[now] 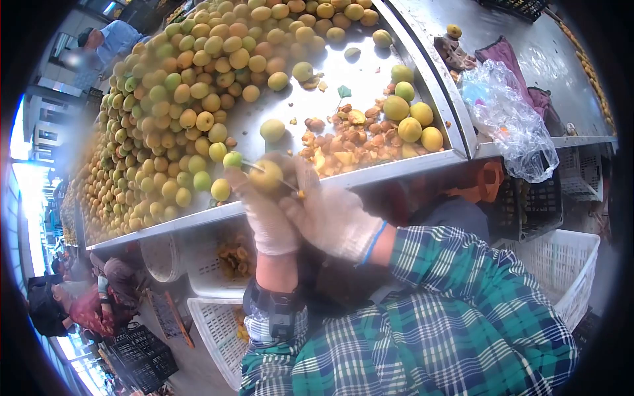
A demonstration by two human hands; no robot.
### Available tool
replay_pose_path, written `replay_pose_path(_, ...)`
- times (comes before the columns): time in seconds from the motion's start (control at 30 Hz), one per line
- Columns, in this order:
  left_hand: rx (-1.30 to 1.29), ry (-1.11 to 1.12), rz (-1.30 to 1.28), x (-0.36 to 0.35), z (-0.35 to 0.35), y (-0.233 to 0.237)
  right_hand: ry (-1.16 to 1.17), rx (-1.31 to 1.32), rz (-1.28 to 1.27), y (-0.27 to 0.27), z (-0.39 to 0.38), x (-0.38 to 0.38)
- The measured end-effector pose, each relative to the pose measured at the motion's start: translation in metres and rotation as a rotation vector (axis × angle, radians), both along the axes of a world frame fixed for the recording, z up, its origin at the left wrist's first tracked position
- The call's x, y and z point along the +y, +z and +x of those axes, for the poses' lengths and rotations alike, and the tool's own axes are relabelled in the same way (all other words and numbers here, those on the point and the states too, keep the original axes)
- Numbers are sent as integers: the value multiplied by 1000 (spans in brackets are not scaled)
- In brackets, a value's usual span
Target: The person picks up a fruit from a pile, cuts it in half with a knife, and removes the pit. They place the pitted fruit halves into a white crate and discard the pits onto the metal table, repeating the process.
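Both hands wear whitish gloves and meet over the near edge of the metal table [422, 161]. My left hand [267, 221] is closed around a yellow apricot [265, 177]. My right hand [335, 221] is closed at the apricot's right side, on a thin metal tool [288, 185] with a small yellow end. The tool's thin shaft shows on both sides of the fruit; the rest is hidden or blurred. A green apricot [232, 160] sits just beyond the left fingers. Past the right fingers lies a pile of apricot pits and torn flesh [350, 142].
A large heap of apricots [191, 86] covers the table's left side. Several apricots [409, 119] line the right rim. Plastic bags [505, 112] lie on the adjoining table. White crates [214, 330] stand below, and another person [99, 297] is at lower left.
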State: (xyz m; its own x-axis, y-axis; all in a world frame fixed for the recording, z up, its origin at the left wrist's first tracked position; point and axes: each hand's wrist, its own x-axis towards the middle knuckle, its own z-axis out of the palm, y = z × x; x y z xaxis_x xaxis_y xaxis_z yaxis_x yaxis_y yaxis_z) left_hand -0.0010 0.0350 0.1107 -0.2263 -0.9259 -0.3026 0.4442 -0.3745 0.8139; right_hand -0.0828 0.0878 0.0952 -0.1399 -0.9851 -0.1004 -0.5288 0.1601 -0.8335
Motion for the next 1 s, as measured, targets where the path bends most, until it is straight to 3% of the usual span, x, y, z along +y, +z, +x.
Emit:
replay_pose_path(0.07,2,60,-13,3,-12,-3,41,-90,42,-1,-13,-13)
replay_pose_path(0.13,-376,-209,-391,-18,29,-40,48,-29,-11,-4,-13,-19)
replay_pose_path(0.17,-458,-84,-403,-5,12,-10,95,20,-6,-9,-11,-20)
replay_pose_path(0.23,-655,-127,-484,-8,26,-20,21,101,-43,-8,0,-13)
replay_pose_path(0.27,-137,-232,-410,-13,37,-24,-5,175,-50,-6,0,-9)
replay_pose_path(0.33,-379,82,-458,-6,14,-42,-10,192,-265,-24,1,-2)
replay_pose_path(0.4,-215,-35,-304,-10,13,-49,-28,204,-202,-28,-3,-2)
replay_pose_path(0.47,-267,-23,-392,-11,17,-45,-50,155,-258,-29,-1,-4)
replay_pose_path(0.53,-540,-91,-415,-10,18,-19,-24,64,-405,-28,-4,-5)
replay_pose_path(0.6,-461,-94,-399,-8,17,-18,-10,79,-305,-17,-4,-3)
replay_pose_path(0.67,-342,83,-426,-6,16,-27,27,66,-189,-16,-1,0)
replay_pose_path(0.73,-260,83,-393,-3,17,-30,34,119,-237,-20,2,2)
replay_pose_path(0.8,-148,59,-250,-2,18,-37,-1,147,-119,-19,7,2)
replay_pose_path(0.87,-181,46,-308,-5,18,-39,-6,177,-206,-28,4,0)
replay_pose_path(0.93,-499,-95,-430,-6,19,-38,-27,183,-261,-31,-2,-3)
replay_pose_path(1.0,-444,-65,-395,-1,11,-18,1,167,-206,-33,-6,-6)
